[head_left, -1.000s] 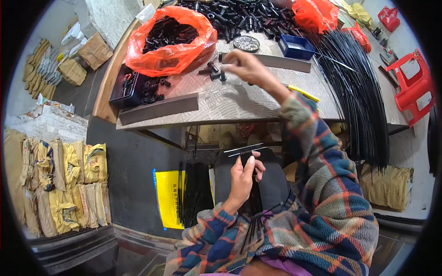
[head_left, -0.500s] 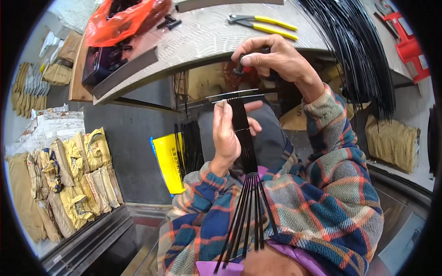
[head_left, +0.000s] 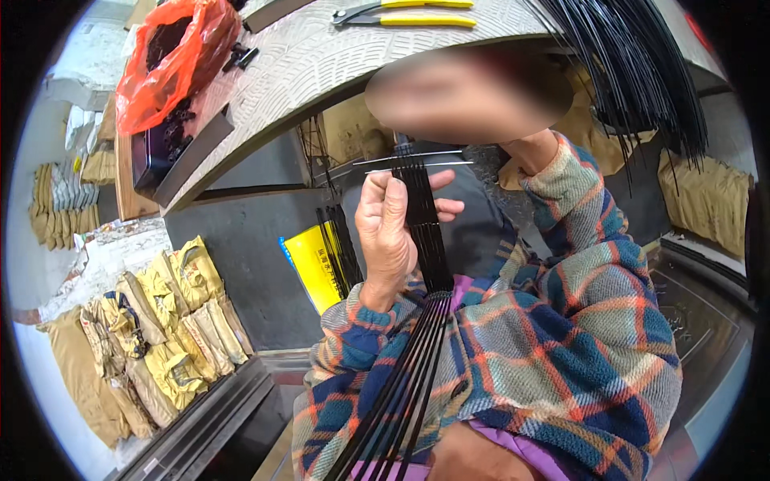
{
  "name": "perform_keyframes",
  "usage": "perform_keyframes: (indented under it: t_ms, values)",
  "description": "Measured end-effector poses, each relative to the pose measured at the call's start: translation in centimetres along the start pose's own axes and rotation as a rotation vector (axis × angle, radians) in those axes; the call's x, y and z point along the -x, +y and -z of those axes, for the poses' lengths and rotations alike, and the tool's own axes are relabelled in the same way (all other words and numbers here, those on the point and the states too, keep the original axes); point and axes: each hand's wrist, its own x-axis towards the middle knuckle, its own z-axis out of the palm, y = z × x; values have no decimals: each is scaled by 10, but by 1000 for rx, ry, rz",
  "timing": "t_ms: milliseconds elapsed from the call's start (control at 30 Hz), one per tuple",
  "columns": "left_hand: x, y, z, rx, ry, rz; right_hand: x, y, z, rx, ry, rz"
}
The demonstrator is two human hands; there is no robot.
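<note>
Nearest the chest, loose black tails (head_left: 405,365) stream down to six o'clock, and up they climb into the flat black band (head_left: 421,200), just above dial centre in the left hand (head_left: 385,232)! That hand grips it near the top, thumb before, fingers behind, probably to keep the strands side by side. It's slim, dark, finely ridged, with two silvery rods (head_left: 459,163) crossing its top end. At one o'clock the right hand (head_left: 461,96) is a blur; can't tell its grasp. Beyond, yellow-handled cutters (head_left: 417,22) lie at twelve on the tabletop (head_left: 321,72), presumably for easy reach; long black strips (head_left: 642,72) droop at two, a red bag (head_left: 180,84) at ten
</note>
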Motion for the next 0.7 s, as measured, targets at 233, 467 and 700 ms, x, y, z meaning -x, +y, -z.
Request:
perform_keyframes:
  t_ms: [233, 467, 700]
  values:
    - [1, 10, -3, 38, 27, 66, -6, 0, 0, 101, -5, -78]
    - [5, 8, 4, -15, 33, 10, -15, -4, -9, 86, 17, -85]
    - [10, 5, 0, 39, 52, -76, -19, -2, -14, -1, 8, -75]
